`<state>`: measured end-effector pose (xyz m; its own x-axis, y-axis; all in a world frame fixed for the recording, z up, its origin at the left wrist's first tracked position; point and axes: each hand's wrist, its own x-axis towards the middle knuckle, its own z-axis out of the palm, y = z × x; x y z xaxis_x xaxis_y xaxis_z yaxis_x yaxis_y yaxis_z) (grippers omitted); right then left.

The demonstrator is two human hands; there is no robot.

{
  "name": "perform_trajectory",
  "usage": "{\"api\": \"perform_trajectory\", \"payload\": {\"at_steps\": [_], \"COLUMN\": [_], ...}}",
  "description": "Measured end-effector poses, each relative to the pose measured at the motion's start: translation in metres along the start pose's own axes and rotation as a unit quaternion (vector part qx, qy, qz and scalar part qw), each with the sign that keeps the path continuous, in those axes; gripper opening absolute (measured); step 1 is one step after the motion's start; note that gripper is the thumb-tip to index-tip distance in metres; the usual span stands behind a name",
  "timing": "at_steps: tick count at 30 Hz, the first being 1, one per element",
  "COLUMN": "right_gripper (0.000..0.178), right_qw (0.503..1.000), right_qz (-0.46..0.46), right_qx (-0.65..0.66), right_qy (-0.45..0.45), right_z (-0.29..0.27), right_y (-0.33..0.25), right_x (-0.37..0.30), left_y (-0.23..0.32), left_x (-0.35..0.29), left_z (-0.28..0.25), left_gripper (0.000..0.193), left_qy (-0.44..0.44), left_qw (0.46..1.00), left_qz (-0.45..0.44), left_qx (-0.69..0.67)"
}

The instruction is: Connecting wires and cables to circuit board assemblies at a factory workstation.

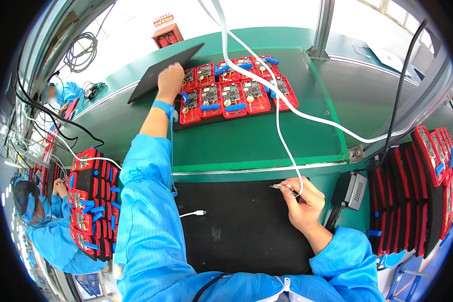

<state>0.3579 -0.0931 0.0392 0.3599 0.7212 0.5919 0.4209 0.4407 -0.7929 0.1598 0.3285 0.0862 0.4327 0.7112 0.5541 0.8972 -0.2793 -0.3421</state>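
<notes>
My left hand (pixel 171 79), closed in a fist, is at the near edge of a tilted flat black board (pixel 158 69); its fingertips are hidden. A blue wrist strap (pixel 163 106) with a cord is round that wrist. Beside it, circuit boards in red trays (pixel 231 93) stand in two rows on a black sheet, with blue clips on several. My right hand (pixel 304 204) pinches the end of a thin white cable (pixel 286 146), a small metal tip poking out to the left. Below lies a black mat (pixel 241 226) with a white cable plug (pixel 200 213) on it.
Stacked red trays with black sheets stand at the right (pixel 405 196) and left (pixel 93 201). A black and grey box (pixel 350 190) sits beside my right hand. A thick white cable (pixel 312 116) crosses the green table. People in blue work at the left.
</notes>
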Motion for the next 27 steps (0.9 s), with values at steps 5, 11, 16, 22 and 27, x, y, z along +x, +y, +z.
{"api": "perform_trajectory", "payload": {"at_steps": [5,11,16,22,27], "right_gripper": [0.009,0.009,0.011,0.012,0.011], "right_qw": [1.0,0.997,0.996,0.995,0.992], "right_qz": [0.003,-0.008,-0.037,-0.057,-0.073], "right_qx": [-0.005,-0.005,-0.029,-0.047,-0.067], "right_qy": [0.014,0.072,0.073,0.064,0.077], "right_z": [-0.003,-0.014,-0.017,-0.016,-0.019], "right_y": [-0.002,-0.014,-0.013,-0.016,-0.014], "right_x": [0.0,-0.001,0.002,0.003,0.004], "left_y": [0.035,0.152,0.214,0.236,0.212], "left_x": [0.012,-0.034,-0.042,-0.042,-0.054], "left_z": [-0.069,-0.096,-0.095,-0.095,-0.113], "left_gripper": [0.012,0.009,0.01,0.013,0.054], "left_qy": [0.241,0.205,0.271,0.28,0.147], "left_qw": [0.952,0.882,0.859,0.85,0.885], "left_qz": [0.186,0.391,0.371,0.348,0.285], "left_qx": [-0.007,-0.163,-0.224,-0.279,-0.339]}}
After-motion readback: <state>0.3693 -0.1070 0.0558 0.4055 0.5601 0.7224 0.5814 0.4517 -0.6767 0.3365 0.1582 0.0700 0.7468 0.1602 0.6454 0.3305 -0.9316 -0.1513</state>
